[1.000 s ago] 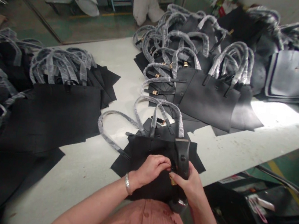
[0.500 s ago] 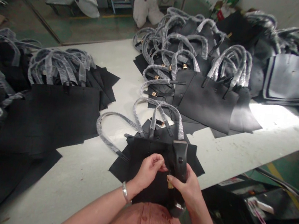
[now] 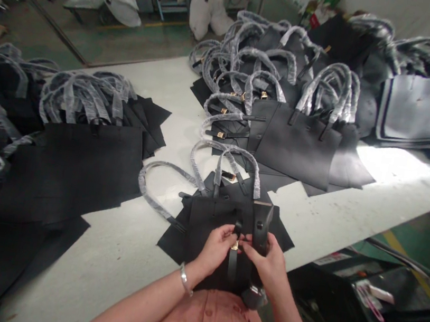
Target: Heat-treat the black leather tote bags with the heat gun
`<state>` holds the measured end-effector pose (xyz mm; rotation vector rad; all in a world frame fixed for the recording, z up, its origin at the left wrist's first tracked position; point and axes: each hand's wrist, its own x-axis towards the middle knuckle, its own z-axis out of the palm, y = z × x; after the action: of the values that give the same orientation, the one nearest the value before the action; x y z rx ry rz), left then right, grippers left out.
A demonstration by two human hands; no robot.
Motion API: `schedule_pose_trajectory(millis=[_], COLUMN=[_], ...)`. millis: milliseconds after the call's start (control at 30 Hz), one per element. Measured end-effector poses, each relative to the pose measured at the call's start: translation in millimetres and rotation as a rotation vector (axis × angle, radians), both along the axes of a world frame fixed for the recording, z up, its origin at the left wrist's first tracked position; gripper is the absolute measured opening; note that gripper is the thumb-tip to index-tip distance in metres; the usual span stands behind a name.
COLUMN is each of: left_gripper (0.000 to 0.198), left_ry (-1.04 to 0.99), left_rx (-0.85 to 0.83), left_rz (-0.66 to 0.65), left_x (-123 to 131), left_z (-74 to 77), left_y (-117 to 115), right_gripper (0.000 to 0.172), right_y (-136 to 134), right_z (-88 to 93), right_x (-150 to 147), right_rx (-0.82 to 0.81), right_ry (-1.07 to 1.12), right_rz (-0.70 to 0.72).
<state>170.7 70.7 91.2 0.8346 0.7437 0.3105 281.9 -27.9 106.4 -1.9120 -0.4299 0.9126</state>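
Pinching a black strap (image 3: pixel 231 270) right by its gold buckle (image 3: pixel 234 246), with the fingertips of the left hand (image 3: pixel 213 250) and the right hand (image 3: pixel 273 261) close together. Right over a black bag piece (image 3: pixel 203 228), on the near side of the white table (image 3: pixel 105 257). Under the right hand, a black tool (image 3: pixel 259 225); cannot tell if gripped. Done, by the look: clear wrap on the handle (image 3: pixel 256 183) just past the far edge. Probably only partway with the strap: not let go yet, and hard to tell if joined on.
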Motion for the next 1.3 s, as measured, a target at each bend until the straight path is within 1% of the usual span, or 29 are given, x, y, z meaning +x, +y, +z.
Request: schedule_pose_trajectory(millis=[100, 167, 200, 267, 300, 367, 467, 533, 600, 667, 767, 900, 967, 1033, 1067, 1133, 1200, 1267, 1300], left_gripper=[0.029, 0.027, 0.027, 0.030, 0.031, 0.031, 0.026, 0.022, 0.020, 0.018, 0.018, 0.020, 0.020, 0.024, 0.025, 0.024, 0.021, 0.021, 0.022], left_ry=[0.006, -0.001, -0.002, 0.018, 0.031, 0.041, 0.005, -0.021, -0.033, -0.035, -0.036, -0.040, -0.041, -0.030, -0.021, -0.009, -0.001, 0.012, 0.016], left_rx=[0.017, 0.008, 0.004, 0.009, 0.019, 0.059, 0.182, 0.270, 0.319, 0.327, 0.314, 0.324, 0.294, 0.252, 0.244, 0.262, 0.307, 0.333, 0.328], left_rz=[-0.050, -0.070, -0.064, -0.025, 0.000, 0.026, -0.023, -0.094, -0.153, -0.185, -0.169, -0.172, -0.185, -0.166, -0.149, -0.130, -0.144, -0.165, -0.166], left_x=[-1.2, -1.9, -1.9, -0.7, 0.5, 3.7, 7.6, 8.0, 7.0, 6.1, 6.2, 7.7, 8.3, 8.9, 9.0, 9.0, 8.5, 7.7, 7.5], left_z=[3.4, 6.8, 8.1, 8.7, 8.0, 4.9, 0.3, -1.2, -1.9, -2.2, -1.1, 0.5, -0.2, -1.5, -2.2, -3.6, -4.9, -5.6, -5.6], left_y=[0.3, -0.4, -0.6, -0.1, 0.7, 3.7, 9.7, 12.8, 14.1, 14.1, 13.9, 13.6, 12.6, 11.4, 11.0, 11.1, 12.0, 13.4, 14.1], right_gripper=[0.039, 0.039, 0.038, 0.035, 0.033, 0.029, 0.032, 0.038, 0.039, 0.037, 0.033, 0.034, 0.036, 0.037, 0.036, 0.033, 0.031, 0.030, 0.031], right_y=[1.2, 2.3, 2.2, -0.8, -3.9, -13.1, -28.0, -33.3, -33.5, -30.7, -26.4, -20.8, -17.2, -15.9, -16.7, -20.0, -22.6, -21.7, -20.1], right_z=[-7.6, -7.3, -4.2, 7.8, 16.3, 35.3, 59.1, 67.1, 69.3, 68.8, 69.0, 72.3, 73.6, 74.9, 75.6, 76.4, 75.9, 74.5, 74.0], right_x=[5.0, 8.1, 9.8, 13.8, 16.3, 22.3, 31.3, 35.1, 36.9, 37.8, 39.2, 41.7, 43.8, 46.7, 48.2, 49.8, 48.9, 46.1, 44.7], right_rx=[0.009, 0.013, 0.019, 0.036, 0.040, 0.020, -0.062, -0.133, -0.188, -0.186, -0.141, -0.198, -0.196, -0.173, -0.169, -0.187, -0.217, -0.226, -0.220], right_ry=[0.041, 0.062, 0.069, 0.083, 0.094, 0.139, 0.266, 0.365, 0.428, 0.423, 0.414, 0.482, 0.411, 0.352, 0.356, 0.422, 0.492, 0.505, 0.493], right_rz=[-0.029, -0.030, -0.024, 0.006, 0.045, 0.174, 0.395, 0.467, 0.482, 0.440, 0.387, 0.453, 0.383, 0.301, 0.292, 0.358, 0.445, 0.465, 0.444])
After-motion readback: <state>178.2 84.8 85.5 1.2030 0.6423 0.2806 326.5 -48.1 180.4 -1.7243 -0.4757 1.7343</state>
